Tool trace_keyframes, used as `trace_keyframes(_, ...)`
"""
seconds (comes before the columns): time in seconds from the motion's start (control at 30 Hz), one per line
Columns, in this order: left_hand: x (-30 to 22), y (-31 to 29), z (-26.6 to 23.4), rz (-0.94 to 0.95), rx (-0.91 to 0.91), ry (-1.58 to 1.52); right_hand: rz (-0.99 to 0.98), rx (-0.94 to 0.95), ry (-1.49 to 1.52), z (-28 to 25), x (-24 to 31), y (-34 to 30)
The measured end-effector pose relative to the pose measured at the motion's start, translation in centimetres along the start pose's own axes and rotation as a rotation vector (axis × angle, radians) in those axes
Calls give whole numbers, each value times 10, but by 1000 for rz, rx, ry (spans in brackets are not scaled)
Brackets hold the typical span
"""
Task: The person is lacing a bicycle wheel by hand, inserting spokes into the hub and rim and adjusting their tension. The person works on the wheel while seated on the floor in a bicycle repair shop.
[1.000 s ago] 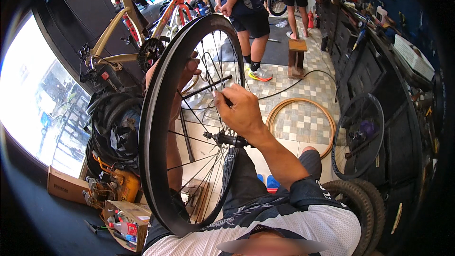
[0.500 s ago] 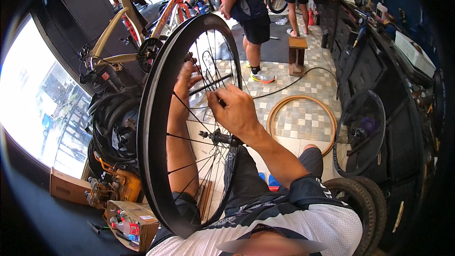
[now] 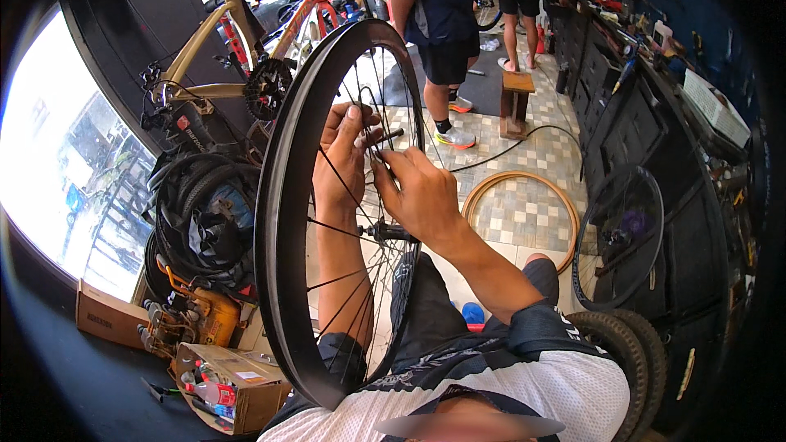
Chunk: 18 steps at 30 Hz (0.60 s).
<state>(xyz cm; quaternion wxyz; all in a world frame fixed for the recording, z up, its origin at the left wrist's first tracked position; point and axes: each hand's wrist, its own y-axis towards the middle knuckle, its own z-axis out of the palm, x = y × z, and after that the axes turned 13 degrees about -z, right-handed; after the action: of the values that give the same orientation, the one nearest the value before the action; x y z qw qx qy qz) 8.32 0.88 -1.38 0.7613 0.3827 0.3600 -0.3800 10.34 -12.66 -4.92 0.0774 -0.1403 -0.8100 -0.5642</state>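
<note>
A black deep-rimmed bicycle wheel (image 3: 281, 196) without a tyre stands upright in front of me, its lower rim against my body. Thin dark spokes run to the black hub (image 3: 389, 232). My left hand (image 3: 340, 155) reaches through the wheel with its thumb up and its fingers curled around a slim dark rod (image 3: 395, 135), whose end sticks out to the right. Close beside it, my right hand (image 3: 422, 195) pinches at a spoke with thumb and fingertips. A narrow wire loop rises between the hands. The fingertips partly hide what they touch.
A gold and red bike frame (image 3: 233, 8) stands far left, above piled tyres (image 3: 196, 205). A cardboard box (image 3: 254, 376) holds bottles. Tan hoops (image 3: 565, 205) and a wooden stool (image 3: 516, 86) are on the floor. Two people stand ahead; a cluttered workbench (image 3: 606, 24) lines the right.
My left hand has risen, its thumb now pointing up. The right hand has shifted slightly right and down, closer to the left one. The wheel appears a little further right in the view.
</note>
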Motion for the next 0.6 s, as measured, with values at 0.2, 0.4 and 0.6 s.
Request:
trace_keyframes(0.2, -5, 9, -7, -192, 23, 87, -24, -2, 94, -10, 4, -7)
trace_keyframes(0.4, -13, 13, -12, -284, 98, 213, 67, 14, 280, -13, -32, 28)
trace_keyframes(0.6, -13, 21, -4, -310, 163, 314, 72, -119, 388, -13, -72, 90)
